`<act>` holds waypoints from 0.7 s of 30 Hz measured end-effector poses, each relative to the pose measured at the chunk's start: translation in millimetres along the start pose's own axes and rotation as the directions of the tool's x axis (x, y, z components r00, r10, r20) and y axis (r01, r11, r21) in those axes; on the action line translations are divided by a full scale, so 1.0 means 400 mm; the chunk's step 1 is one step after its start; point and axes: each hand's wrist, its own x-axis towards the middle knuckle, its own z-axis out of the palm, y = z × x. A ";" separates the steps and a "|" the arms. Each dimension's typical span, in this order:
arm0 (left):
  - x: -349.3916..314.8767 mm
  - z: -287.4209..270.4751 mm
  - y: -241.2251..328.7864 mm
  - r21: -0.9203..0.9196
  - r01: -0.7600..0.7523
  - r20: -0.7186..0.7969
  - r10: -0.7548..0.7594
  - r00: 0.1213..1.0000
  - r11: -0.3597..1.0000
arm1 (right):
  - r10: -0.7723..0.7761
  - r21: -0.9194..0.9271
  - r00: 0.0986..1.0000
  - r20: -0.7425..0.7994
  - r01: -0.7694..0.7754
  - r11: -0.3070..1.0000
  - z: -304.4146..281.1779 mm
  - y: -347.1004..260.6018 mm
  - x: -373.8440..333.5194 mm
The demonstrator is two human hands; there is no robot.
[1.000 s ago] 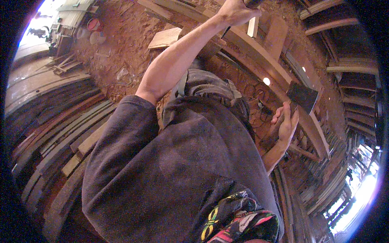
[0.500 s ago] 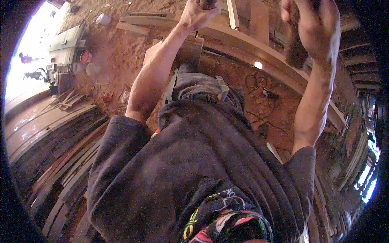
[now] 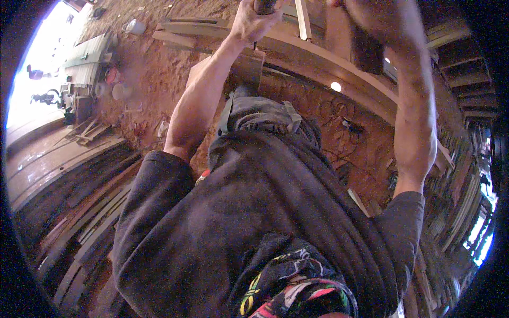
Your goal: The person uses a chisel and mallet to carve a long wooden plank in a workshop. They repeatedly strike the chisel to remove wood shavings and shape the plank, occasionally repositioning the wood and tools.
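At twelve o'clock our left hand (image 3: 254, 22) is wrapped around a dark, round-ended handle (image 3: 265, 6). At half past one our right hand (image 3: 386, 18) is blurred beside a dark block (image 3: 368, 53); we cannot tell its grip. A timber beam (image 3: 318, 55) curves between twelve and two o'clock.

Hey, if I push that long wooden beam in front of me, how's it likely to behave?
The long wooden beam is probably stiff, since it looks like solid timber. It's likely heavy, given its length and thickness. Its squared-looking edges suggest it would slide rather than roll.
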 end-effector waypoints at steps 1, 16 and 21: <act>-0.020 -0.026 0.005 0.004 -0.010 -0.048 0.010 0.999 1.000 | -0.036 -0.032 0.996 0.082 0.039 0.999 0.027 0.055 0.015; -0.050 -0.027 -0.053 -0.149 -0.070 -0.133 0.051 0.990 0.986 | 0.010 -0.222 0.972 0.233 0.043 0.974 0.078 0.111 0.031; -0.037 0.000 0.012 -0.045 -0.016 -0.065 0.013 0.998 0.999 | 0.089 0.074 0.980 0.180 -0.103 0.992 -0.021 0.020 0.003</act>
